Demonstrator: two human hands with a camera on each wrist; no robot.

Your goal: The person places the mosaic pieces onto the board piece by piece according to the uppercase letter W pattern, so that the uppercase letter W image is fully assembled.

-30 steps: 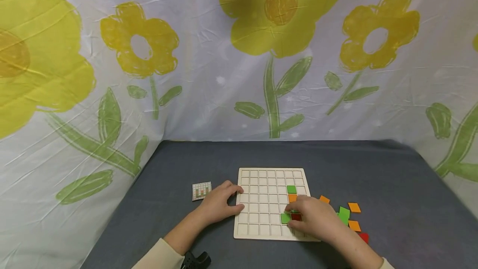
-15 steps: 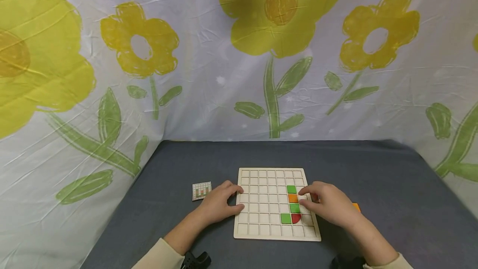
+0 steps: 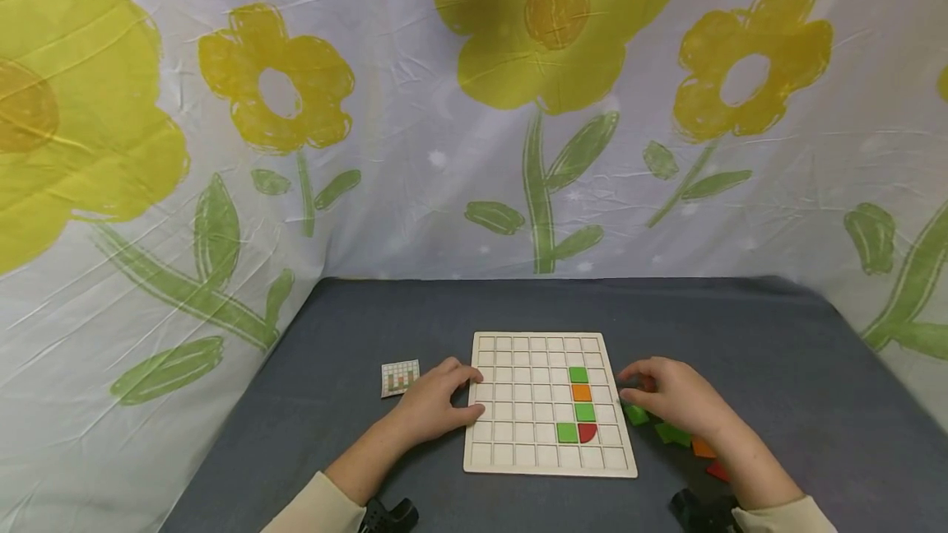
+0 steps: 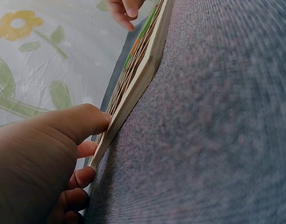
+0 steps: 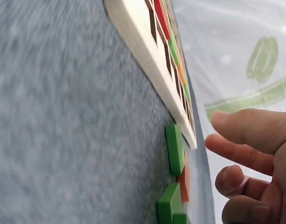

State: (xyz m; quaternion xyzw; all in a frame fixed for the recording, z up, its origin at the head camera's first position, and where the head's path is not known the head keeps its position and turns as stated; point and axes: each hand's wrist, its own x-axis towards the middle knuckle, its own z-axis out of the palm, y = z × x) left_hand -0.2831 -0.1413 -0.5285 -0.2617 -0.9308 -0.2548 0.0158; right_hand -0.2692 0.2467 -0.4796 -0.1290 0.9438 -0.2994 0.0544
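Observation:
A pale wooden grid board [image 3: 518, 414] lies on the dark cloth in the head view. Set in its cells are an orange square tile [image 3: 581, 393], a red tile with a rounded side [image 3: 587, 433] and several green ones, including a green square tile [image 3: 567, 433]. My left hand [image 3: 437, 401] rests its thumb and fingertips on the board's left edge; the left wrist view shows the thumb [image 4: 94, 119] against the rim. Just past the right edge hovers my right hand [image 3: 670, 393], fingers loosely bent, holding nothing. Loose green tiles [image 5: 175, 149] lie below it.
More loose tiles, such as an orange tile [image 3: 704, 447] and a red tile [image 3: 717, 470], lie partly under my right forearm. A small card with a printed grid [image 3: 400, 377] sits left of the board. A flowered cloth [image 3: 415, 105] hangs behind the table.
My right hand has lifted from the tiles on the board and moved right, off its edge. The green tile above the red one is now uncovered. My left hand has stayed put.

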